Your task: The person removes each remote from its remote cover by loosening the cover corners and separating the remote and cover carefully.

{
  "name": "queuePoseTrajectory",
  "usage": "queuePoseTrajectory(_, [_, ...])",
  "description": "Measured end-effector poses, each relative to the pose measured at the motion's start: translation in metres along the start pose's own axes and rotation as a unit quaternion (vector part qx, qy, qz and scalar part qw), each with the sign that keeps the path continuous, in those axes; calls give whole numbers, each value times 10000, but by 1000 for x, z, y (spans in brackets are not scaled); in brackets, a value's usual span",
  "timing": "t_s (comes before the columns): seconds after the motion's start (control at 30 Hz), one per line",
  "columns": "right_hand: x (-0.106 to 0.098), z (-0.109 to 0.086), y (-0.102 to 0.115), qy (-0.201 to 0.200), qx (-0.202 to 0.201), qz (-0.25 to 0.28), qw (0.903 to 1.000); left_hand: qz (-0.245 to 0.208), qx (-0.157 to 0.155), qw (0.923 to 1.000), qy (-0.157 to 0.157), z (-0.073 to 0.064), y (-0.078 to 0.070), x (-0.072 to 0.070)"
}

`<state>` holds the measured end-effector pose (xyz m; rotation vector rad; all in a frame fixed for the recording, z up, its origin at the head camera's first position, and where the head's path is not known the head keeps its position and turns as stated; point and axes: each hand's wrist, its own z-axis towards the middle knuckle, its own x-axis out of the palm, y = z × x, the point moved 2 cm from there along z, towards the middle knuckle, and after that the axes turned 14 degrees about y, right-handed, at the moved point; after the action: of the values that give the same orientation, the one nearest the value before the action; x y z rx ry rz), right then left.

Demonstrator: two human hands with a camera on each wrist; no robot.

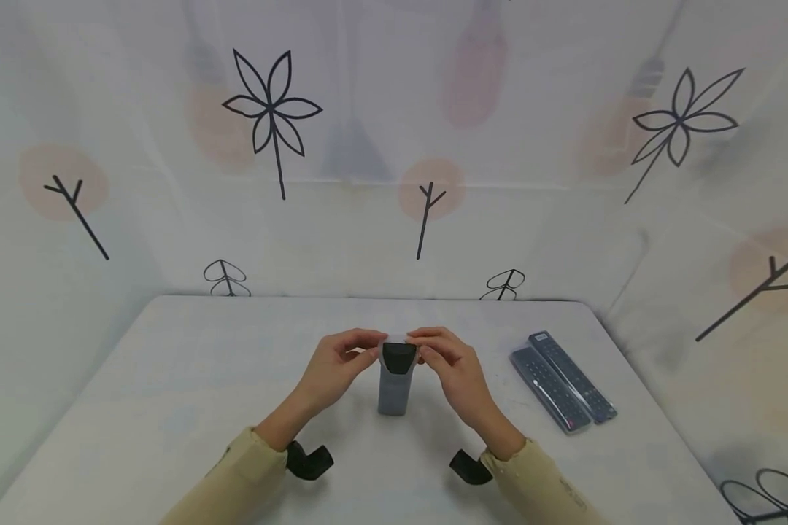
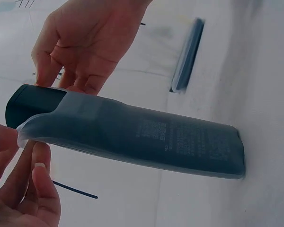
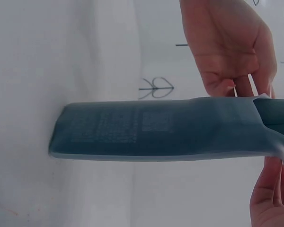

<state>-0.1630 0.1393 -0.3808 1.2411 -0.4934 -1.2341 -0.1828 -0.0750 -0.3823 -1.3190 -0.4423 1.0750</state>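
A remote control stands upright between my hands, in a translucent plastic sleeve. Its dark upper end pokes out of the sleeve's mouth, and its lower end meets the tabletop. On one side my left hand pinches the sleeve's rim between thumb and fingers. My right hand does the same at the opposite edge of the opening. Faint printed text shows through the sleeve in both wrist views.
Two more remotes, a wider one and a slimmer one, lie side by side on the white table to the right. Patterned cloth hangs behind the table and along its sides. Dark wrist mounts stick out from both sleeves.
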Motion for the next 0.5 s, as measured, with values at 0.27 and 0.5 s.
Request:
queuePoseTrajectory(0.27, [-1, 1, 2, -23, 69, 293, 9995, -59, -27, 10000, -37, 0, -1, 0])
queuePoseTrajectory(0.5, [0, 5, 3, -194, 81, 141, 9997, 86, -142, 9993, -345, 2, -2, 0])
